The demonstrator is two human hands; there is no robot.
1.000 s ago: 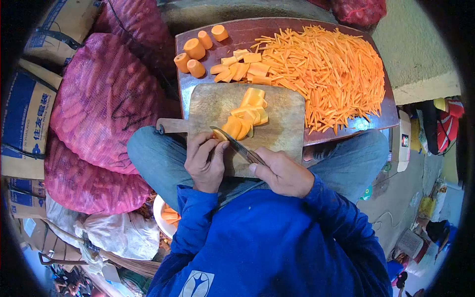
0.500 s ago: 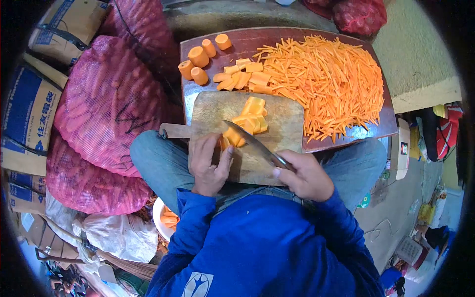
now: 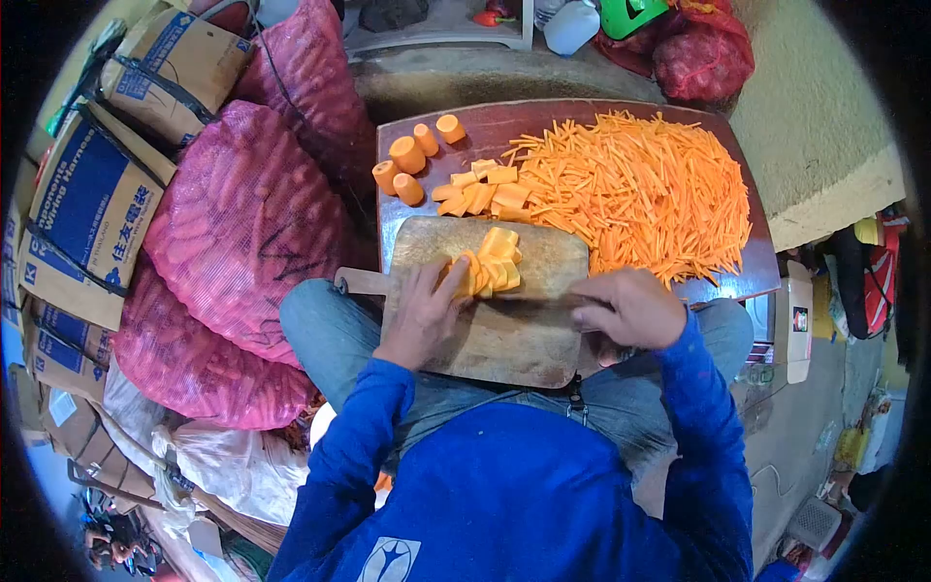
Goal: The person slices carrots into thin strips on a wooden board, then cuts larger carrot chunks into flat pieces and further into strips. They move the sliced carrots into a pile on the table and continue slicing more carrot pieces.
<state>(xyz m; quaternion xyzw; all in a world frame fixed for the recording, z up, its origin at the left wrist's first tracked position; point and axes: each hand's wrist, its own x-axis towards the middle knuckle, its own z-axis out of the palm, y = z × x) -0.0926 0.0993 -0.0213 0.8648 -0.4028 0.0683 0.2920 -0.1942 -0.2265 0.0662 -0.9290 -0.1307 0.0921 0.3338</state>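
Carrot slices lie overlapped on a worn wooden cutting board, which rests across my lap and the table's near edge. My left hand is at the left side of the slices, its fingers bent and pressed against them. At the board's right edge, my right hand has its fingers curled in. Whatever it holds is hidden, and no knife blade can be made out. Beyond the board are short carrot chunks, flat carrot pieces and a large heap of carrot sticks.
The dark red table carries the cut carrots. Pink mesh sacks and strapped cardboard boxes are stacked on my left. A concrete ledge stands to the right. At the back are a red mesh bag and a white jug.
My right hand has moved right, off the slices, and the knife blade is out of sight. My left hand has shifted slightly right, against the slices. The view has tilted upward.
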